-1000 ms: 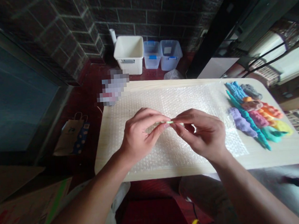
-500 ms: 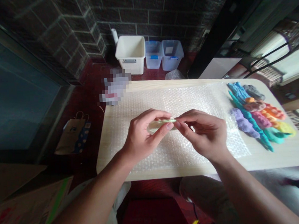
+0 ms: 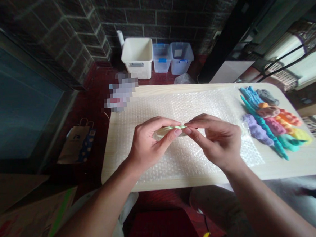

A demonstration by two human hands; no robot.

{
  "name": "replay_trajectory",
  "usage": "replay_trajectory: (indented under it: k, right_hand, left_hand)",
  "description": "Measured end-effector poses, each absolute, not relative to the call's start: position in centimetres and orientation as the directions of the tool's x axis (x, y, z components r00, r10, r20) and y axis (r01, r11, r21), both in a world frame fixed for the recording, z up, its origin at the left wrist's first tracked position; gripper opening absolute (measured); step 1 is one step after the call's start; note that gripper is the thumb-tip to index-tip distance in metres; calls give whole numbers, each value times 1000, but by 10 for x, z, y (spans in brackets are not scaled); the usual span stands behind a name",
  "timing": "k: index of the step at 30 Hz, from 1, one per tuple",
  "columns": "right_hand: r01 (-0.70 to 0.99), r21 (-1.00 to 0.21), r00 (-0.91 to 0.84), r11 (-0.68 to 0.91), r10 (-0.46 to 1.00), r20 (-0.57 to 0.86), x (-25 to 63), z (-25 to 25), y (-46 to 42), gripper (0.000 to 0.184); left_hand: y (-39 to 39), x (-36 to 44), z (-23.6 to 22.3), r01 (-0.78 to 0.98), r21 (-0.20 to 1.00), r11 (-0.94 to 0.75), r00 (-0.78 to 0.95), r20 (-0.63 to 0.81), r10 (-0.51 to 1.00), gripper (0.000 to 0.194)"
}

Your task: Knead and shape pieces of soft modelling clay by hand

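Over the middle of the table, my two hands pinch a thin, pale green flat piece (image 3: 164,130) seen nearly edge-on; it looks like modelling clay. Thumb and fingers of my left hand (image 3: 147,141) are closed on its left part. At the opposite side my right hand (image 3: 220,139) nips the edge between thumb and fingertips, close to the left fingertips. Part of the piece is hidden behind the fingers. Below both hands lies a sheet of bubble wrap (image 3: 149,108).
Coloured clay-like lumps (image 3: 258,129), in blue, purple, orange, green and other colours, are gathered on the right of the pale wooden table (image 3: 109,165). Beyond it stand a white bin (image 3: 139,67) and two clear boxes (image 3: 182,60). A paper bag (image 3: 74,142) is on the floor, left.
Both hands stay nearly in place, shifting only slightly. The pale green piece has tilted a little, and more of its green edge shows between the fingers.
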State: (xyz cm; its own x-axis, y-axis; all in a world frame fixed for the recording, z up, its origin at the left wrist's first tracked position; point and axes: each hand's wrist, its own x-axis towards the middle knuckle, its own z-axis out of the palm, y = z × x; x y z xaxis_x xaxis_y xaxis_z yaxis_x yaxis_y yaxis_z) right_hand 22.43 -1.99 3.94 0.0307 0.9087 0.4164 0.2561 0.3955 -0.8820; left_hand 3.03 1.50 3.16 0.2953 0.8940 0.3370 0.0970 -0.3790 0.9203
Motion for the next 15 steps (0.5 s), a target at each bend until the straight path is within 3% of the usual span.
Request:
replay_trajectory:
  k: [8,12,15]
  right_hand:
    - [199,-894,11,402,911,412,222,41,-21,21]
    - [214,-887,36,409,904,425,221,42,-21,19]
    - [189,-892,50,411,903,426,221,40,-20,23]
  left_hand:
    - [15,31,30,41,938,-345,291,319,902,10]
    - [16,33,26,-48,955,-292,285,293,913,19]
    - [16,32,24,-37,946,-321,267,319,909,13]
